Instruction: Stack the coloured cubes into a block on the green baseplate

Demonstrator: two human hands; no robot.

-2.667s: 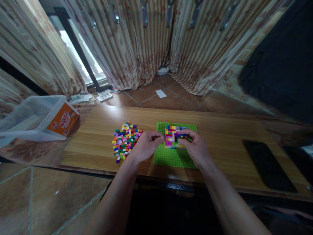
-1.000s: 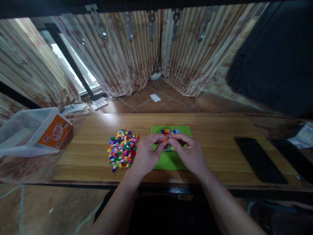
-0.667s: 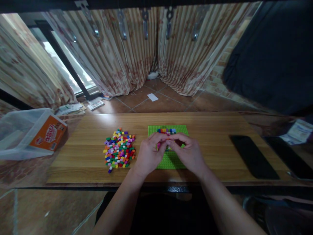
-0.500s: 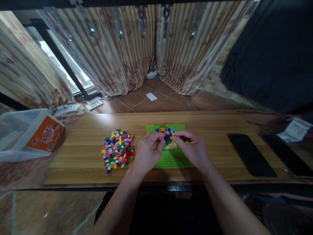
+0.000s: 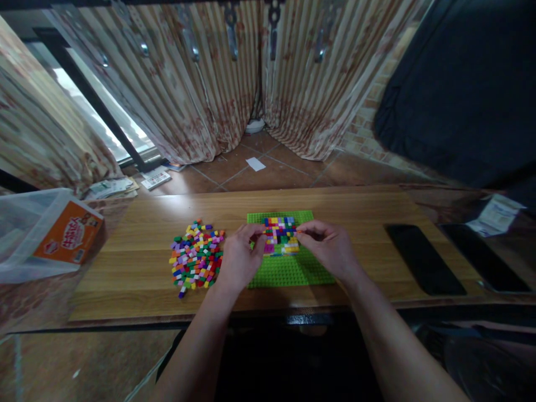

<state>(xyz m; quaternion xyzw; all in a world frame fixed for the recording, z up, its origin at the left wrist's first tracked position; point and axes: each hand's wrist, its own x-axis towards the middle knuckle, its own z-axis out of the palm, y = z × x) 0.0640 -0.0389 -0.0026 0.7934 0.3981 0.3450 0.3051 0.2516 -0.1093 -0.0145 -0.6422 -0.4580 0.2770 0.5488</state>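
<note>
A green studded baseplate (image 5: 288,271) lies flat on the wooden table (image 5: 368,212). A patch of small multicoloured bricks (image 5: 280,234) covers its far middle. My left hand (image 5: 238,259) rests at the patch's left edge, its curled fingertips touching the bricks. My right hand (image 5: 329,248) is at the patch's right edge, thumb and forefinger pinched together on what looks like a small orange brick, barely visible. A loose pile of coloured bricks (image 5: 195,258) lies just left of my left hand.
A clear plastic box with an orange label (image 5: 46,237) stands at the far left, partly off the table. Two dark phones (image 5: 422,258) (image 5: 486,258) lie on the right side. Curtains and a tiled floor are beyond the table's far edge.
My hands were pinched together over the baseplate; now they have parted to the left and right edges of the brick patch, uncovering it. The view has shifted a little.
</note>
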